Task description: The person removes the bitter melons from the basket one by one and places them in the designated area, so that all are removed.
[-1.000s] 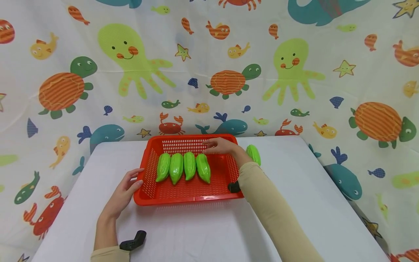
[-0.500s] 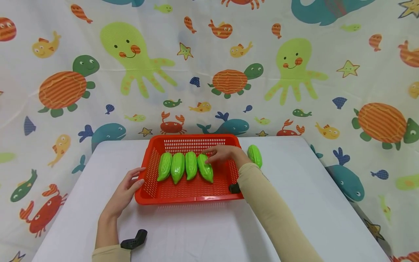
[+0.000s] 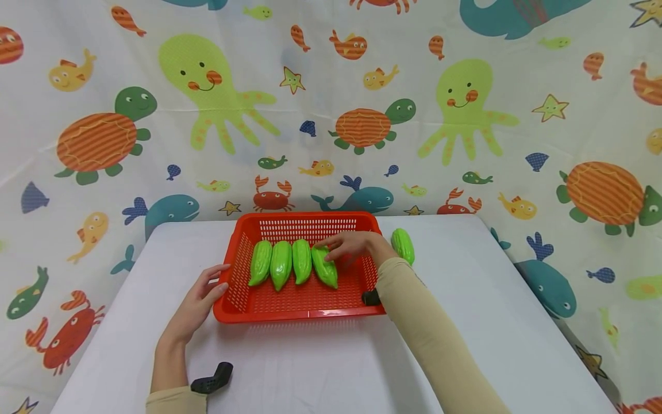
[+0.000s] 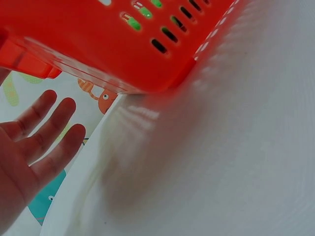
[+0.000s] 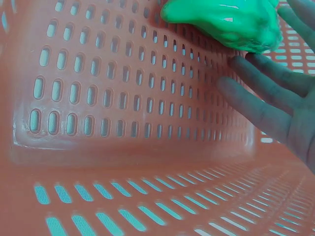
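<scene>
In the head view a red basket [image 3: 279,314] holds several shiny green ridged bitter melons, side by side with their tapered ends toward me. My right hand [image 3: 351,244] reaches over the basket's right part, its index finger and thumb at the far end of the rightmost bitter melon [image 3: 326,270]. In the right wrist view the other fingers [image 5: 266,105] stretch out just beside that melon. My left hand [image 3: 199,296] is at the basket's left rim, fingertips right at it. The left wrist view shows its fingers [image 4: 51,128] spread below the rim.
Another green bitter melon [image 3: 402,246] lies on the white table [image 3: 465,299], just outside the basket's right side. Behind hangs a cloth [image 3: 320,86] printed with sea animals. Black wrist devices [image 3: 212,379] sit at both wrists.
My right hand has come down from above the basket's back onto the far end of the rightmost bitter melon. The left hand and the basket have kept their places.
</scene>
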Tool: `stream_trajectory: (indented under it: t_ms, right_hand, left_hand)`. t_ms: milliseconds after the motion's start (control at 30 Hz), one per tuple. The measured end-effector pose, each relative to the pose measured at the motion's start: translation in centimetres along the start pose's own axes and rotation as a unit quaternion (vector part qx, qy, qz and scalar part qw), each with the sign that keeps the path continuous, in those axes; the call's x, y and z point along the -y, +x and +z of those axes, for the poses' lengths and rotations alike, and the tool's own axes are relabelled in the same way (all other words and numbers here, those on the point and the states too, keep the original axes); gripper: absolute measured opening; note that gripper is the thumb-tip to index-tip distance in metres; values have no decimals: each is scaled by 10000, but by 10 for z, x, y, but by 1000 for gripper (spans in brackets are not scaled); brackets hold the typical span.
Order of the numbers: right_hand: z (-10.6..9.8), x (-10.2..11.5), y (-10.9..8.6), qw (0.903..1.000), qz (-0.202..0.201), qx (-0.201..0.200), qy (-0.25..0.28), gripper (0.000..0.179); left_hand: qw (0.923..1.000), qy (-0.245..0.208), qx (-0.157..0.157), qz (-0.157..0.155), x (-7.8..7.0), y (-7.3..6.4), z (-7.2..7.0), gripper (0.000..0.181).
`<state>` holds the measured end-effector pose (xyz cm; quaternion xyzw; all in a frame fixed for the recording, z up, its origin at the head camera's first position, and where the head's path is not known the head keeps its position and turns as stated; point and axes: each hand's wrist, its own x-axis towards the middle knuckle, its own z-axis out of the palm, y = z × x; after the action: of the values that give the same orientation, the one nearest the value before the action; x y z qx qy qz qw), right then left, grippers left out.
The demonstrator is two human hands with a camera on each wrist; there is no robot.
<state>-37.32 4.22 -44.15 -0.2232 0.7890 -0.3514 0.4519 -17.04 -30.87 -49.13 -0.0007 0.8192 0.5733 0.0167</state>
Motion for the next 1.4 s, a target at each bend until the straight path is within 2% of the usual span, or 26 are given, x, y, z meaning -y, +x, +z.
stream_trajectory:
  t_ms: [133,333,633,1000,1400]
  right_hand:
    - [0,2,0,9998,14,110,-149,57]
    - [-1,5,-1,9966,-6,293,-770,62]
    - [-3,4,1,9867,-287,-92,-1598,57]
    - [-3,2,-1,9938,-188,-345,-1038,50]
    - [-5,1,-1,9976,-178,-319,-581,48]
  left_hand:
    - [10000,-31,25,-26,-1,1,0,57]
    - [10000,2,29,-30,-3,3,-1,57]
    - [10000,71,15,-1,-1,4,-1,56]
    - [10000,19,53,-4,-1,6,-2,56]
    - [10000,-15,69,-34,-1,5,-4,57]
